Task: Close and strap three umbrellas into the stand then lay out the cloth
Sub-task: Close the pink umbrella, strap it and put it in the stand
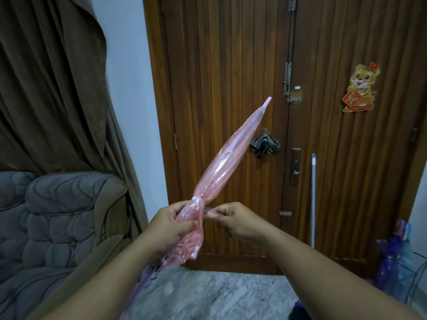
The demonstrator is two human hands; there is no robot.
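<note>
A closed pink see-through umbrella (227, 155) slants up to the right in front of me, its pink tip toward the door. My left hand (171, 221) grips the gathered canopy near its lower end, just below a white button. My right hand (231, 219) pinches the umbrella's strap end beside the wrap, fingers closed on it. At the right edge a wire stand (416, 280) holds a blue and purple umbrella (392, 255). A striped cloth (264, 144) hangs on the door handle behind the pink umbrella.
A wooden double door (231, 65) fills the background, with a white mop pole (313, 199) leaning on it. A grey padded sofa (57, 218) and a brown curtain (50, 77) are at the left. Marble floor (219, 294) lies below my arms.
</note>
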